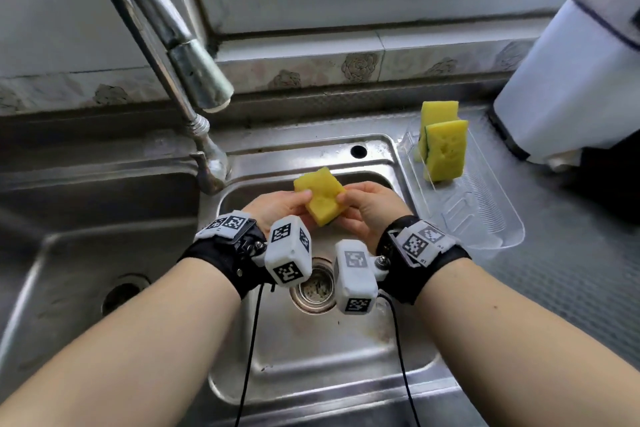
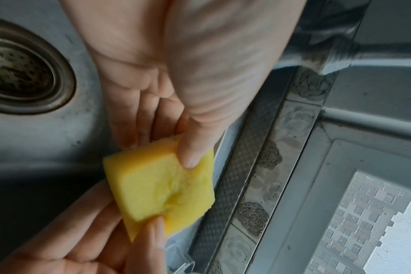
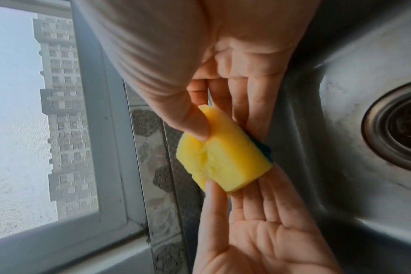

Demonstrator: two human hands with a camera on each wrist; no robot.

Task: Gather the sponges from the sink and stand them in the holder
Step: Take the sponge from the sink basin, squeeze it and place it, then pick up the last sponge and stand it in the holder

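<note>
Both of my hands hold one yellow sponge [image 1: 320, 199] with a green scouring side above the sink basin [image 1: 346, 350]. My left hand [image 1: 280, 206] pinches its left end, thumb [image 2: 190, 148] on the yellow face and fingers underneath. At the other end my right hand [image 1: 367, 206] pinches it the same way, thumb [image 3: 196, 122] on top. The sponge [image 2: 162, 187] has a dent in the middle, and its green layer [image 3: 263, 148] faces down. Two more yellow sponges [image 1: 445, 154] [image 1: 438, 113] stand upright in the clear plastic holder [image 1: 485, 222] on the counter right of the sink.
A curved metal faucet [image 1: 173, 55] rises at the back left of the basin, spout above and left of my hands. The drain strainer [image 1: 315, 288] lies below my wrists. A second basin [image 1: 104, 253] is to the left. A white container [image 1: 571, 80] stands behind the holder.
</note>
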